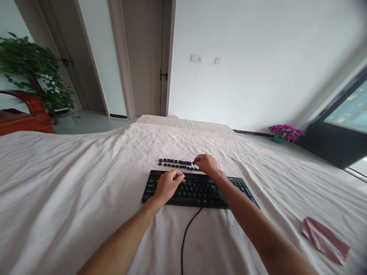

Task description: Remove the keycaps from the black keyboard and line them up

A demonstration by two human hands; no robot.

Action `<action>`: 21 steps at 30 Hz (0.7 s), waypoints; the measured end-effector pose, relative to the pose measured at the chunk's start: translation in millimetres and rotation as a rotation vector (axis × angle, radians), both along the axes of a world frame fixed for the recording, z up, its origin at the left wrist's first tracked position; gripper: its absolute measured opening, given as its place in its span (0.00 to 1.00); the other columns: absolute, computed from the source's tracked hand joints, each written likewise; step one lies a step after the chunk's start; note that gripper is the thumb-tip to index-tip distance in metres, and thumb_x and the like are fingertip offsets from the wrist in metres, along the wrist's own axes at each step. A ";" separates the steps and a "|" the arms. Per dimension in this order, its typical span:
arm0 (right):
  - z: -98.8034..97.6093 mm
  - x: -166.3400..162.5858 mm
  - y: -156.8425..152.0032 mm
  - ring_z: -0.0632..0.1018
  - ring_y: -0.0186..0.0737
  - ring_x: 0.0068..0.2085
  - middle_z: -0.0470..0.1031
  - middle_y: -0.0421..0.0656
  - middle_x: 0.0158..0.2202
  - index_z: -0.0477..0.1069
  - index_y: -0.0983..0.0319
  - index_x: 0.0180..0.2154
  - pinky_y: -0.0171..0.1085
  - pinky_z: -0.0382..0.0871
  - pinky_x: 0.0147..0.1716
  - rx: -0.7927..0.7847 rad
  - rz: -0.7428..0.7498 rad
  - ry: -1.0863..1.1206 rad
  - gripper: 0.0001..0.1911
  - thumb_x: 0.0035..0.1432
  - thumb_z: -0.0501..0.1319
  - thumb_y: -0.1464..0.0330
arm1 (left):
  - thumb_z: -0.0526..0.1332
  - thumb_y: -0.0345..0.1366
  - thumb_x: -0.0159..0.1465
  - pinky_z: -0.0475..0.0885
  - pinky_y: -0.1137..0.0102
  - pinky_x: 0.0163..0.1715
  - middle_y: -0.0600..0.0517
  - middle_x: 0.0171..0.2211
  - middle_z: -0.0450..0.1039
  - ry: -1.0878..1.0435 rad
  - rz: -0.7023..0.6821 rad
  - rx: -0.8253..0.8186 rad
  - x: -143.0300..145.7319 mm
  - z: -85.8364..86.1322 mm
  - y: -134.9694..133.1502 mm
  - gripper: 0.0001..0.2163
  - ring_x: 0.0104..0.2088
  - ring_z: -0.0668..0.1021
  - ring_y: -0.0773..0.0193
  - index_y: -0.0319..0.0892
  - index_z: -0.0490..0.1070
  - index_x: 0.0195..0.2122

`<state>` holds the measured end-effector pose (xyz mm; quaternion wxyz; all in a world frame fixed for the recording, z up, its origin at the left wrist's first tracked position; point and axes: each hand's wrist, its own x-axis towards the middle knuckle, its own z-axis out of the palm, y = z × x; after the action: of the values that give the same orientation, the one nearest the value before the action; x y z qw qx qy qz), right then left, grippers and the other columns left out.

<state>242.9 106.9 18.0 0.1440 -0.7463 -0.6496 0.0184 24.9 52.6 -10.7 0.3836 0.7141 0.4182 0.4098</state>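
Note:
A black keyboard (190, 194) lies flat on the cloth, its cable running towards me. My left hand (169, 185) is over its left half, thumb and fingers pressed together; whatever they hold, if anything, cannot be made out. Behind the keyboard, several loose black keycaps (175, 161) lie in two rows. At the right end of the far row, my right hand (207, 164) is closed in a pinch on a black keycap (194, 163), close to the cloth. My right forearm crosses above the keyboard's right part and hides some of its keys.
A pale pink floral cloth (109, 168) with wrinkles covers the surface. To the right lies a folded pink cloth piece (325, 238). Farther off are a wooden chair (31, 110), a leafy plant (31, 68), purple flowers (286, 131) and a door (146, 57).

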 end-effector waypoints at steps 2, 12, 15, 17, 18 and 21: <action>-4.8 0.1 4.7 0.77 0.41 0.36 0.79 0.41 0.34 0.79 0.54 0.37 0.33 0.63 0.31 -0.009 -0.012 -0.005 0.11 0.49 0.62 0.66 | 0.55 0.42 0.62 0.69 0.71 0.36 0.53 0.29 0.79 -0.001 0.000 0.004 0.0 0.2 -0.1 0.11 0.32 0.79 0.63 0.44 0.73 0.31; -9.6 5.0 11.2 0.77 0.41 0.36 0.79 0.40 0.33 0.79 0.53 0.34 0.33 0.64 0.31 -0.072 -0.019 0.034 0.10 0.48 0.62 0.64 | 0.55 0.42 0.61 0.69 0.71 0.35 0.53 0.29 0.79 0.002 -0.002 0.008 0.3 1.4 0.1 0.11 0.31 0.78 0.63 0.43 0.73 0.31; -9.5 5.3 10.4 0.77 0.41 0.37 0.79 0.42 0.33 0.79 0.54 0.34 0.33 0.64 0.32 -0.074 -0.024 0.029 0.10 0.48 0.63 0.63 | 0.55 0.42 0.61 0.69 0.72 0.35 0.53 0.29 0.79 0.006 -0.002 0.004 0.2 1.4 0.2 0.11 0.31 0.78 0.63 0.44 0.73 0.31; -9.5 5.2 9.7 0.77 0.41 0.37 0.79 0.42 0.34 0.79 0.54 0.35 0.34 0.64 0.33 -0.078 -0.025 0.029 0.10 0.49 0.63 0.63 | 0.55 0.43 0.61 0.69 0.72 0.35 0.53 0.29 0.79 0.006 0.001 -0.001 0.3 1.3 0.3 0.11 0.30 0.78 0.63 0.44 0.73 0.31; -9.6 5.0 9.4 0.77 0.41 0.37 0.79 0.41 0.35 0.79 0.54 0.35 0.34 0.65 0.33 -0.078 -0.023 0.031 0.11 0.49 0.63 0.63 | 0.55 0.43 0.61 0.69 0.72 0.35 0.53 0.29 0.79 0.007 0.003 -0.004 0.4 1.1 0.3 0.11 0.30 0.78 0.63 0.44 0.73 0.31; -9.2 4.0 8.6 0.77 0.41 0.38 0.79 0.41 0.36 0.78 0.54 0.38 0.33 0.64 0.33 -0.062 -0.019 0.045 0.12 0.50 0.62 0.62 | 0.55 0.43 0.61 0.69 0.72 0.35 0.53 0.29 0.79 0.008 0.007 0.000 0.7 0.5 0.5 0.12 0.29 0.77 0.63 0.43 0.74 0.31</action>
<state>247.0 115.5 8.8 0.1358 -0.7559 -0.6382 0.0539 25.6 53.1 -10.1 0.3808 0.7142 0.4222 0.4082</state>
